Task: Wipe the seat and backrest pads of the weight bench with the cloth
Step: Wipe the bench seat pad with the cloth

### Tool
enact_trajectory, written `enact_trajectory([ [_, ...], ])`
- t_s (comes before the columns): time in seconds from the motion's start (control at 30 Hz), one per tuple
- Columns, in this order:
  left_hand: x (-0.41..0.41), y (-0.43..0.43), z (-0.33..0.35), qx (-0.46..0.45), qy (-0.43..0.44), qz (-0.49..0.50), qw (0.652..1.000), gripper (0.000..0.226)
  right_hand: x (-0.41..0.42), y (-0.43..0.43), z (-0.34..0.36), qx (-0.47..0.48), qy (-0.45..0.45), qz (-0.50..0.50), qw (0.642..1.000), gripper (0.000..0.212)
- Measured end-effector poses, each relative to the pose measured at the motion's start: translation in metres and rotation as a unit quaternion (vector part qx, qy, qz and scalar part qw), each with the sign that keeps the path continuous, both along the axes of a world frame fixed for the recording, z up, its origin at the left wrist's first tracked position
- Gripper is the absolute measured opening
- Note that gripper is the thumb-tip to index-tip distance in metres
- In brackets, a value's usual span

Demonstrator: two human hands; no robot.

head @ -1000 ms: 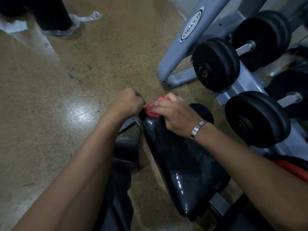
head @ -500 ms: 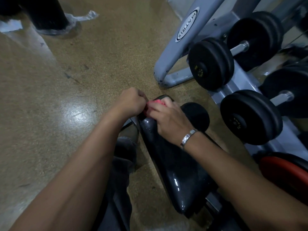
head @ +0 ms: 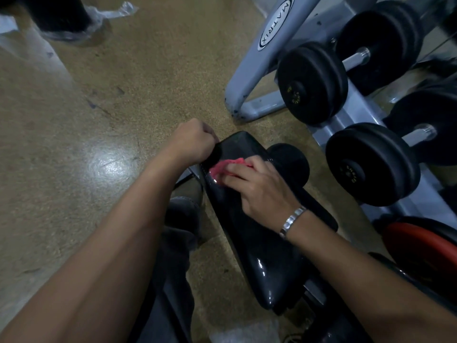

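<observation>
**A:** Right hand is down on the seat pad, palm flat, fingers pressing the pink cloth against the glossy black vinyl. Only the cloth's front edge peeks out past the fingertips, toward the far end of the pad.

**B:** And the grip on it?

**A:** The hand lies over the cloth, pinning it under the fingers rather than balling it up. There's a metal bracelet on that wrist, just behind the hand.

**B:** What's the left hand doing?

**A:** Clenched into a fist at the pad's far left corner, just across from the cloth. The fingers are curled around something at that edge, but they cover it, so I can't tell whether it's the pad's rim or a part of the frame.

**B:** So the two hands are close?

**A:** Very. Only a narrow strip of shiny pad lies between them. Just right of the cloth hand, a round black foam roller sits against the pad's edge.

**B:** Beyond that?

**A:** Farther right, black dumbbells rest on a grey rack marked MATRIX. Left of the fist is bare speckled floor with a bright glare patch. A red weight plate shows near the right forearm.
</observation>
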State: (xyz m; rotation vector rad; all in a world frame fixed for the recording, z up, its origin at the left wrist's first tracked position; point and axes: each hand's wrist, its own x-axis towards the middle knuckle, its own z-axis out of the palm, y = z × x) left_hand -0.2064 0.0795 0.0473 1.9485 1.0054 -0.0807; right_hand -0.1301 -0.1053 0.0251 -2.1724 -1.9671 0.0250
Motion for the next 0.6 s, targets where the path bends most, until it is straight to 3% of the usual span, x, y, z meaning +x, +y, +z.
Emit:
enact_trajectory([
  [0.2, 0.004, 0.001, -0.002, 0.030, 0.001, -0.009, 1.000, 0.041, -0.019, 0.025, -0.002, 0.029, 0.000, -0.115, 0.993, 0.042],
  [0.3, 0.005, 0.000, -0.001, 0.029, 0.002, -0.012, 0.999, 0.042, -0.029, 0.016, -0.008, 0.004, -0.016, -0.068, 0.998, 0.044],
  [0.43, 0.003, 0.001, 0.000, 0.028, 0.005, -0.025, 0.999, 0.061, -0.011, -0.001, -0.006, 0.017, -0.031, 0.005, 0.999, 0.045],
  [0.6, 0.006, -0.002, 0.001, 0.064, 0.014, -0.030, 0.997, 0.046, -0.028, 0.023, -0.008, 0.015, -0.027, -0.114, 0.993, 0.039],
])
